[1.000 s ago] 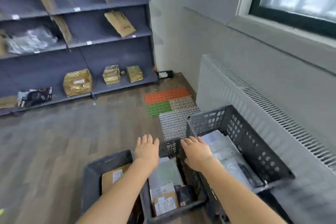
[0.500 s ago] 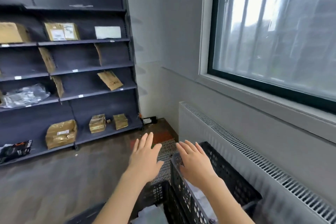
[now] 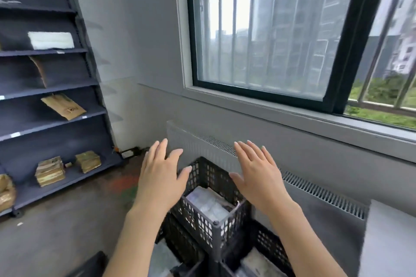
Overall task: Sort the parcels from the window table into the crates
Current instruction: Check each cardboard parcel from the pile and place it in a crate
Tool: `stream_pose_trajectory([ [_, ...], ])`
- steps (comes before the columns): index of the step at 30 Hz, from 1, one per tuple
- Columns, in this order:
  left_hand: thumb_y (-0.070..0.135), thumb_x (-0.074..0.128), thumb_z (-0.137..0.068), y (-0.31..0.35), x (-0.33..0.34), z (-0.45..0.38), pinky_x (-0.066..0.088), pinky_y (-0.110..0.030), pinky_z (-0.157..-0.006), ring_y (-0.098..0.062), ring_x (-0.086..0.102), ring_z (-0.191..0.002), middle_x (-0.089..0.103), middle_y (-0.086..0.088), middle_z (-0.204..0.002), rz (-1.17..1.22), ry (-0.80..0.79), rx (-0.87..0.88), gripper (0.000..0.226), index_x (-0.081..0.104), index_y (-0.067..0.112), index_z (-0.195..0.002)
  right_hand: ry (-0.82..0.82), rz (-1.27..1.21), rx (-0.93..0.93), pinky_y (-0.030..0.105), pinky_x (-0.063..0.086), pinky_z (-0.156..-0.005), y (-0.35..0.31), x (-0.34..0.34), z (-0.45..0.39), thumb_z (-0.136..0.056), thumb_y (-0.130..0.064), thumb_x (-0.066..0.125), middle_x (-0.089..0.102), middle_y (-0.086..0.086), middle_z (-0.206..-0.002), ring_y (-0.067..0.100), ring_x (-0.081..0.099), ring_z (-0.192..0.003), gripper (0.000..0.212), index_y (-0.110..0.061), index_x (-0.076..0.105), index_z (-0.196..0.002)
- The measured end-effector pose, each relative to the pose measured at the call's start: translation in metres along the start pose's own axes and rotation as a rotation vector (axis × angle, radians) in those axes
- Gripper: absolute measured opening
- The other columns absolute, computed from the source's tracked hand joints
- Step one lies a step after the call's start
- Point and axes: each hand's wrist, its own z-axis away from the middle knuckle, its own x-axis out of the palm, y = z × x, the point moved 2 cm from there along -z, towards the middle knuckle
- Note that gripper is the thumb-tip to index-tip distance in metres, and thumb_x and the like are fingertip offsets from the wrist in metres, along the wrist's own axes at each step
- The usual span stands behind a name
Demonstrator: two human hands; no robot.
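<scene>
- Since the earlier frames your view has swung up and to the right: the window now fills the upper right, and the floor mats have dropped out of sight.
- Window: barred, dark-framed, above a grey radiator that runs along the wall.
- Shelving unit: dark, at far left, holding a tilted brown envelope and gold-wrapped packs on the lowest shelf.
- Upper crate: black lattice, stacked on other crates, with plastic-wrapped parcels inside.
- Table corner: pale, at the lower right edge.
- Your left hand: raised just left of the upper crate, fingers straight and relaxed, gripping nothing.
- Your right hand: raised above the crate's right side, fingers spread and straight, holding nothing.
</scene>
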Motion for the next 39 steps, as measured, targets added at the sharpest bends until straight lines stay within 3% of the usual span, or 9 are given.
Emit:
stream_pose_trajectory([
  [5, 0.043, 0.047, -0.096, 0.087, 0.019, 0.055, 0.008, -0.033, -0.119, -0.018, 0.004, -0.146, 0.016, -0.004, -0.159, 0.212, -0.092, 0.133, 0.051, 0.040, 0.025, -0.143, 0.030, 0.022, 0.157, 0.032, -0.005, -0.116, 0.047, -0.057, 0.108, -0.098, -0.039, 0.048, 0.016, -0.007, -0.159, 0.014, 0.006, -0.148, 0.068, -0.019, 0.014, -0.154],
  [9, 0.042, 0.048, -0.096, 0.165, 0.034, 0.105, 0.012, -0.032, -0.117, -0.017, 0.009, -0.145, 0.023, -0.003, -0.156, 0.321, -0.161, 0.241, 0.050, 0.043, 0.023, -0.142, 0.146, 0.044, 0.332, 0.040, 0.019, -0.112, 0.095, -0.092, 0.194, -0.081, -0.026, 0.075, 0.047, 0.003, -0.145, 0.025, 0.040, -0.137, 0.070, -0.009, 0.045, -0.141],
  [13, 0.037, 0.055, -0.093, 0.242, 0.047, 0.144, 0.020, -0.033, -0.115, -0.020, 0.027, -0.140, 0.038, -0.006, -0.148, 0.362, -0.161, 0.357, 0.049, 0.050, 0.017, -0.137, 0.163, 0.051, 0.442, 0.041, 0.025, -0.113, 0.144, -0.120, 0.271, -0.082, -0.022, 0.073, 0.046, 0.005, -0.146, 0.026, 0.037, -0.139, 0.068, -0.008, 0.043, -0.142],
  [18, 0.033, 0.060, -0.091, 0.350, 0.071, 0.197, 0.035, -0.037, -0.106, -0.021, 0.043, -0.129, 0.052, -0.003, -0.136, 0.404, -0.211, 0.451, 0.047, 0.052, 0.016, -0.134, 0.095, 0.127, 0.549, 0.052, 0.041, -0.100, 0.226, -0.155, 0.366, -0.068, -0.017, 0.086, 0.060, 0.012, -0.130, 0.035, 0.054, -0.123, 0.070, 0.000, 0.056, -0.129],
  [24, 0.050, 0.040, -0.097, 0.467, 0.099, 0.251, 0.028, -0.031, -0.107, -0.013, 0.028, -0.138, 0.030, 0.008, -0.151, 0.196, -0.405, 0.533, 0.051, 0.035, 0.030, -0.143, 0.052, 0.168, 0.722, 0.055, 0.048, -0.094, 0.314, -0.203, 0.473, -0.063, -0.015, 0.089, 0.063, 0.014, -0.123, 0.036, 0.060, -0.114, 0.071, 0.001, 0.059, -0.125],
  [27, 0.050, 0.038, -0.097, 0.511, 0.107, 0.264, 0.027, -0.031, -0.107, -0.013, 0.026, -0.139, 0.029, 0.008, -0.152, 0.161, -0.450, 0.562, 0.052, 0.033, 0.030, -0.144, 0.039, 0.175, 0.813, 0.051, 0.042, -0.103, 0.353, -0.222, 0.516, -0.074, -0.017, 0.082, 0.058, 0.012, -0.132, 0.034, 0.052, -0.124, 0.068, -0.001, 0.053, -0.134],
  [30, 0.050, 0.038, -0.098, 0.544, 0.123, 0.264, 0.027, -0.031, -0.108, -0.013, 0.025, -0.139, 0.029, 0.008, -0.152, 0.128, -0.501, 0.580, 0.052, 0.032, 0.030, -0.145, -0.021, 0.132, 0.881, 0.039, 0.023, -0.117, 0.385, -0.235, 0.545, -0.090, -0.027, 0.065, 0.038, 0.003, -0.150, 0.022, 0.031, -0.140, 0.067, -0.010, 0.034, -0.147],
  [34, 0.049, 0.041, -0.097, 0.582, 0.149, 0.253, 0.029, -0.034, -0.109, -0.016, 0.030, -0.136, 0.035, 0.007, -0.149, 0.118, -0.540, 0.590, 0.052, 0.035, 0.028, -0.144, -0.087, 0.061, 0.999, 0.031, 0.014, -0.118, 0.426, -0.243, 0.570, -0.094, -0.034, 0.057, 0.024, -0.003, -0.156, 0.013, 0.017, -0.145, 0.069, -0.015, 0.023, -0.151],
  [39, 0.047, 0.042, -0.097, 0.646, 0.175, 0.237, 0.030, -0.035, -0.105, -0.017, 0.036, -0.132, 0.041, 0.007, -0.143, 0.157, -0.551, 0.633, 0.050, 0.038, 0.026, -0.142, -0.144, 0.091, 1.078, 0.026, 0.011, -0.116, 0.475, -0.259, 0.579, -0.095, -0.037, 0.056, 0.022, -0.004, -0.157, 0.013, 0.016, -0.144, 0.070, -0.016, 0.021, -0.151],
])
